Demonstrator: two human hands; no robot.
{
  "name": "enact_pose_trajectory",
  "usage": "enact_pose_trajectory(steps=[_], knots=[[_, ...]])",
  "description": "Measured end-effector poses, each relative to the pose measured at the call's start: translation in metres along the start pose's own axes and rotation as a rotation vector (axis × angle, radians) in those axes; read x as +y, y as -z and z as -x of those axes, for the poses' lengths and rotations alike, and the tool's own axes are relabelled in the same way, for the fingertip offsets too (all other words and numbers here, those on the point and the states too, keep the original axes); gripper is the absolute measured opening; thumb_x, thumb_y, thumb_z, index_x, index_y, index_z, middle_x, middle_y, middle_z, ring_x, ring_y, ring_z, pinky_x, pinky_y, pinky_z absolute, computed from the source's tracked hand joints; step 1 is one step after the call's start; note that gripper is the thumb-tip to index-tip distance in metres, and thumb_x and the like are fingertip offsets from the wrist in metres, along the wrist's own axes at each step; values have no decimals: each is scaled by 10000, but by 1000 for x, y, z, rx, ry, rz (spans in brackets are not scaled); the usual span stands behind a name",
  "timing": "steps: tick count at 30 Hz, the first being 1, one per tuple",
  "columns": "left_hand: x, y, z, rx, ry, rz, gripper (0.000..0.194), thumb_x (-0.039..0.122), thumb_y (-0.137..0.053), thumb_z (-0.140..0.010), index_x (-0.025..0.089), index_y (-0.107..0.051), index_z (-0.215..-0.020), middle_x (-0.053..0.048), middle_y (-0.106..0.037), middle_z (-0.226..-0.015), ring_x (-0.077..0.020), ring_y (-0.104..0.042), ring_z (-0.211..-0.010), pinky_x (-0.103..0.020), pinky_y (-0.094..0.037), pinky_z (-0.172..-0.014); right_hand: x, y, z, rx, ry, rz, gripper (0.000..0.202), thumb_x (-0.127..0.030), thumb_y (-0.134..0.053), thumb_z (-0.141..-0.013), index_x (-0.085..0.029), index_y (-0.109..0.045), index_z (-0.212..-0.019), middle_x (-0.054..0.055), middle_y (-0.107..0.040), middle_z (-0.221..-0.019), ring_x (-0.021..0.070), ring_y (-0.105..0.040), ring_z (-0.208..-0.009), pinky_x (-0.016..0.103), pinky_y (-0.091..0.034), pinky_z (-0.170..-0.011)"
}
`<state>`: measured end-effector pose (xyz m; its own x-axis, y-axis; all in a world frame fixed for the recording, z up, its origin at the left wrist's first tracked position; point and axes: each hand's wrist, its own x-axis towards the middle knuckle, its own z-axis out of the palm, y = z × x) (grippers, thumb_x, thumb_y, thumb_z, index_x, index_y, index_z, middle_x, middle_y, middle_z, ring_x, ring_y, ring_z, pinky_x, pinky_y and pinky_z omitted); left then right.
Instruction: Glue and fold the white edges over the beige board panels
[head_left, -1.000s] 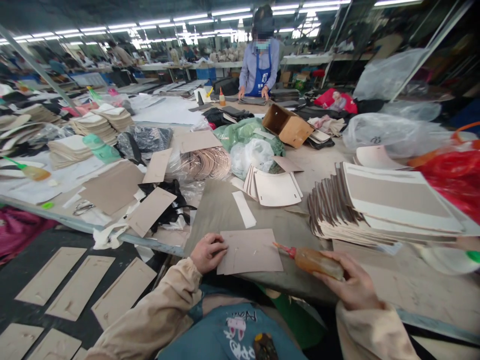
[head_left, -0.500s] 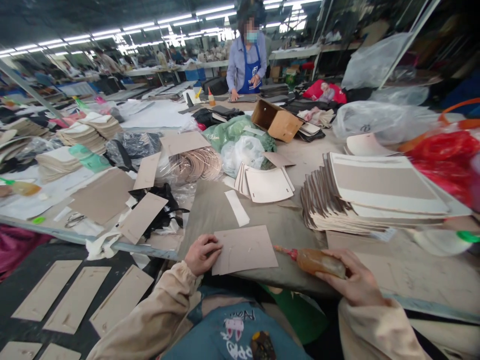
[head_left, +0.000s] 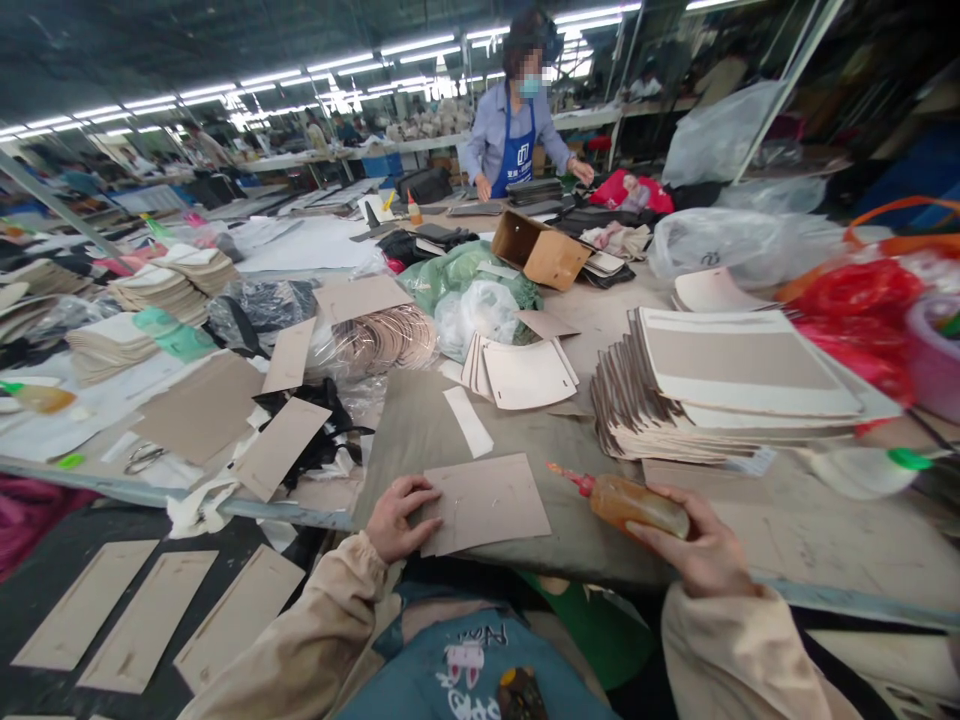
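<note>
My right hand [head_left: 709,545] is wrapped round a squeeze bottle [head_left: 630,505] of amber glue, tilted with its red nozzle pointing left. The nozzle tip is to the right of a brownish-grey board panel [head_left: 487,503], apart from it. Thin wet-looking lines show on that panel. At its left edge rests my left hand [head_left: 401,518], fingertips on the board, thumb apart from the fingers, gripping nothing. Under the panel is a dark grey work surface [head_left: 555,430]. A narrow white strip [head_left: 469,422] lies just beyond the panel.
To the right rises a stack of boards [head_left: 750,365], with a green-capped bottle [head_left: 862,470] nearby. White curved pieces [head_left: 529,375] lie ahead. Several marked panels [head_left: 150,620] lie on a black surface at lower left. Across the table stands a co-worker [head_left: 517,140] in a blue apron.
The view has shifted slightly. Both my hands keep nearly the same pose, the bottle still beside the panel. The co-worker has turned and reaches an arm out toward the right side.
</note>
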<state>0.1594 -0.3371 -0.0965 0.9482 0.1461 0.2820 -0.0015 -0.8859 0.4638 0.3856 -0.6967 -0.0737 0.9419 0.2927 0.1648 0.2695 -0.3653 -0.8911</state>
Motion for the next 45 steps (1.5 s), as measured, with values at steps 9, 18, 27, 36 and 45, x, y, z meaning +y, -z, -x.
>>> enact_pose_trajectory(steps=[9,18,27,36,45], knots=[[26,-13,-19,-243,85,-156,910,657,-657,-577,251,-387,-1346,-158,-229,-1450,-429,-160,-1325,-667,-146,-1009,-9,-3,2,15,-14,1,506,-472,-758,-543,-201,-633,-952,48,-583,-923,219,-565,-839,315,-489,-704],[37,-12,-40,-487,94,-188,1080,675,-705,-478,300,-275,-1394,-179,-165,-1473,-441,-84,-1344,-705,-28,-985,-3,-4,1,31,38,83,514,-509,-726,-569,-208,-632,-975,49,-585,-936,224,-561,-834,349,-479,-749],[37,-14,-34,-415,103,-109,1090,607,-737,-483,275,-254,-1403,-173,-193,-1449,-438,-74,-1344,-692,-28,-999,-3,-9,2,64,2,73,540,-536,-723,-553,-206,-632,-971,56,-591,-947,227,-574,-822,347,-485,-716],[33,-8,-34,-298,128,22,1022,559,-715,-575,260,-217,-1416,-164,-190,-1428,-415,-169,-1325,-656,-119,-1028,0,-12,3,60,4,77,548,-537,-725,-555,-205,-628,-981,61,-594,-959,227,-581,-820,350,-492,-702],[41,10,-45,-233,26,112,937,575,-663,-650,233,-238,-1412,-144,-218,-1407,-349,-245,-1303,-525,-248,-1061,8,-13,2,46,165,214,489,-452,-729,-590,-213,-625,-1003,60,-599,-932,234,-580,-860,378,-498,-775]])
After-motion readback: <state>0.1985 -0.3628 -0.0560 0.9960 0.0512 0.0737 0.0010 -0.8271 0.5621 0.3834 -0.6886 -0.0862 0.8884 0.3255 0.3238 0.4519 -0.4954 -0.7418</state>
